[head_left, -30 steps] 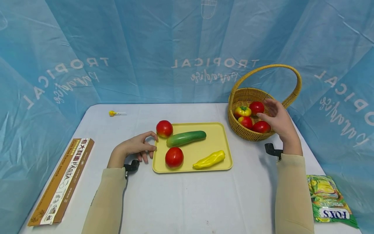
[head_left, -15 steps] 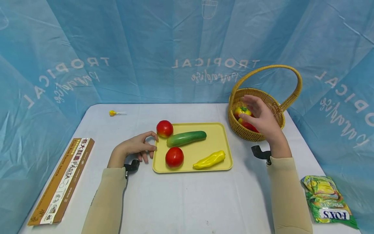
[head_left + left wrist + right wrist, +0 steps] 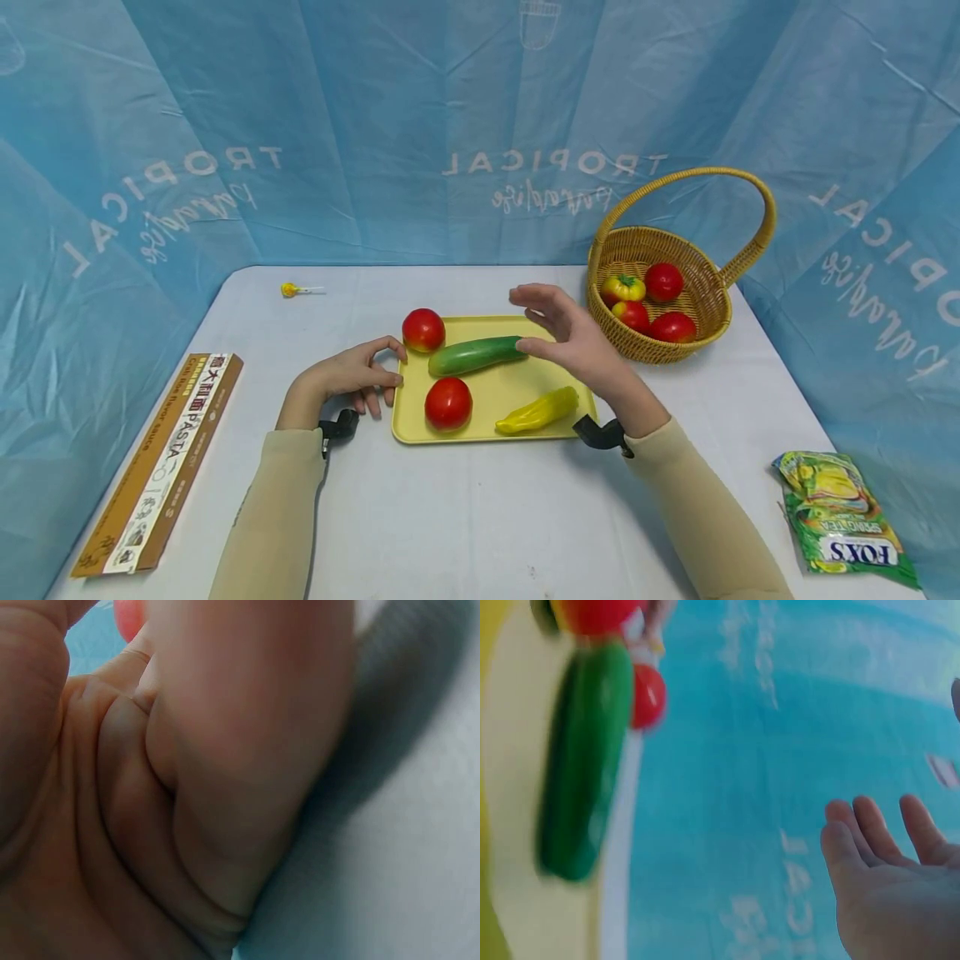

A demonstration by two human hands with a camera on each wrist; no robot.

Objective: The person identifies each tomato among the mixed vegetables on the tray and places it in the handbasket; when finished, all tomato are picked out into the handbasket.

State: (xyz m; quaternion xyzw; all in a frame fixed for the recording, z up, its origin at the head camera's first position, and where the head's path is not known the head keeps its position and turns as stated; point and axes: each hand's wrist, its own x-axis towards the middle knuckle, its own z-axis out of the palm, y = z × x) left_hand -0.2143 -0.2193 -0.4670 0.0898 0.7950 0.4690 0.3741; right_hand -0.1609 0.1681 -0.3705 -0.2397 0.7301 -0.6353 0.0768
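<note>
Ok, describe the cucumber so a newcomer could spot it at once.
On the white table, find the yellow tray left of the wicker basket. The cucumber lies across its far half. It is the only green piece there; its neighbours are a yellow pepper and two round red pieces.

A white table (image 3: 480,517) bears a box (image 3: 159,467), lollipop (image 3: 289,290), tray (image 3: 483,396), basket (image 3: 637,347) and green packet (image 3: 847,518).

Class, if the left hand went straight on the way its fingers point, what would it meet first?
Most likely the left rim of the yellow tray: the left hand sits right at it, though whether they touch is unclear.
</note>
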